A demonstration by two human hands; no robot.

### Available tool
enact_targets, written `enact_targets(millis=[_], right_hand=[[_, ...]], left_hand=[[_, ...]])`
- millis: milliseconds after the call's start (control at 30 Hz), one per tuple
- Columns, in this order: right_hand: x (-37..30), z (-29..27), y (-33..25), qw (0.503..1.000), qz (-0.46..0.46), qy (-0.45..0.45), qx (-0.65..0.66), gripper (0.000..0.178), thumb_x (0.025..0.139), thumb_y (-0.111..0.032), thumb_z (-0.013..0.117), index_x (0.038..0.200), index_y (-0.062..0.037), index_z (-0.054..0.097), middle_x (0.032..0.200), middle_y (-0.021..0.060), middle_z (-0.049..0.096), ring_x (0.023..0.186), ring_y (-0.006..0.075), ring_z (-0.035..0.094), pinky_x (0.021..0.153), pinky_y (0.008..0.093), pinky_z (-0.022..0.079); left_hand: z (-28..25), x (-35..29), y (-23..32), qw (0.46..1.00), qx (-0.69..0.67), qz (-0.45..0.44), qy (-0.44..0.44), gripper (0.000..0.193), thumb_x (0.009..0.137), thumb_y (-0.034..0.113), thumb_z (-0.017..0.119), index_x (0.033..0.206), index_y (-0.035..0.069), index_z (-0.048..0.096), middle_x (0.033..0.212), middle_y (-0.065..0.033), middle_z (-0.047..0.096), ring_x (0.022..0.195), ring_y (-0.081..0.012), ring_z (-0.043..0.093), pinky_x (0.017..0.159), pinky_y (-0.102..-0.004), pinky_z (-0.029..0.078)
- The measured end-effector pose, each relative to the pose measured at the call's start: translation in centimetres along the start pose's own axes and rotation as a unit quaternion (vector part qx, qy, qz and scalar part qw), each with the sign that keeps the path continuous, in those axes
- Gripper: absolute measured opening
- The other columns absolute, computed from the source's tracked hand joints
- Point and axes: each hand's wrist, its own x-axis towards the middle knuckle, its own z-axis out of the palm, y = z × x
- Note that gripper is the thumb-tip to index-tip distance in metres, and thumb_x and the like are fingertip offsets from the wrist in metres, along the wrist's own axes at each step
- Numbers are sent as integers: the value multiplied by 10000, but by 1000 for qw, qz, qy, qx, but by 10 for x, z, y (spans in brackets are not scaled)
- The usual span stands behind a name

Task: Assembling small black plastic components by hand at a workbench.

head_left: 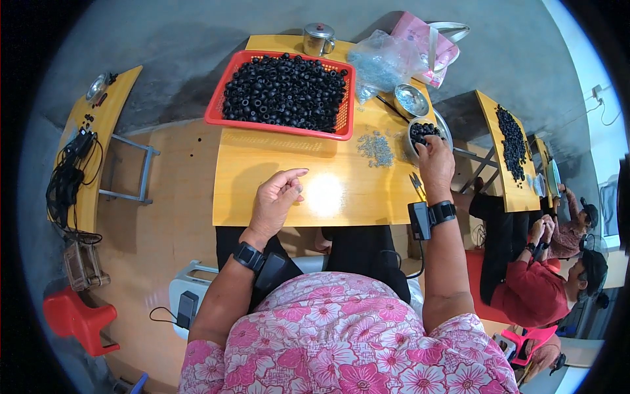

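Observation:
Over the front left of the yellow table, my left hand (275, 200) is held with the index finger stretched out and the thumb apart from it. I see nothing held in it. At the right side, my right hand (436, 161) dips its fingers into a bowl of small round black pieces (420, 131). The fingers are drawn together at the pieces; what lies between the tips is hidden. Left of the bowl is a scatter of small clear pieces (377, 149). Yellow-handled tweezers or snips (417, 186) lie just below the right hand.
A red basket (214, 108) heaped with black ring-like pieces stands at the back left of the yellow table (243, 197). Behind are a lidded metal mug (319, 41), a plastic bag (384, 62), a pink bag (420, 39) and a metal bowl (411, 100). Other people sit at tables rightward.

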Motion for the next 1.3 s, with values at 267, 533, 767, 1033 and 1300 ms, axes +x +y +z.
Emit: enact_targets(millis=[267, 533, 767, 1033, 1300], right_hand=[[-1, 4, -34, 961, 20, 18, 276, 183, 817, -5, 634, 998, -22, 658, 752, 78, 607, 686, 152, 584, 648, 258, 467], [18, 17, -127, 934, -192, -80, 290, 151, 767, 1, 635, 907, -42, 674, 836, 130, 622, 756, 302, 615, 670, 358, 490], [51, 63, -157, 929, -320, -169, 83, 187, 749, -54, 637, 923, -87, 696, 925, 116, 621, 905, 307, 613, 780, 399, 501], [54, 84, -166, 928, -300, -222, -17, 180, 744, -77, 644, 916, -76, 698, 951, 136, 624, 918, 316, 625, 802, 405, 511], [55, 82, -153, 929, -298, -213, 46, 172, 745, -74, 646, 911, -79, 691, 923, 156, 621, 912, 334, 616, 792, 407, 505]], left_hand=[[0, -2, -1, 1000, 12, -9, -22, 279, 913, 26, 519, 1179, 6, 597, 865, 19, 518, 768, -54, 522, 719, -213, 497], [-2, -4, 5, 1000, 17, -8, -20, 275, 910, 20, 516, 1172, 5, 598, 873, 12, 518, 770, -62, 525, 728, -217, 500], [-1, -2, 5, 1000, 17, -6, -18, 271, 903, 32, 524, 1161, 12, 605, 867, 12, 519, 760, -58, 523, 721, -204, 485], [-1, -4, 10, 1000, 18, -3, -15, 274, 899, 49, 531, 1160, 15, 607, 857, 17, 517, 753, -60, 521, 719, -204, 481], [0, -4, 10, 1000, 24, -2, -17, 282, 887, 34, 531, 1157, 16, 609, 836, 18, 522, 731, -61, 522, 711, -203, 480]])
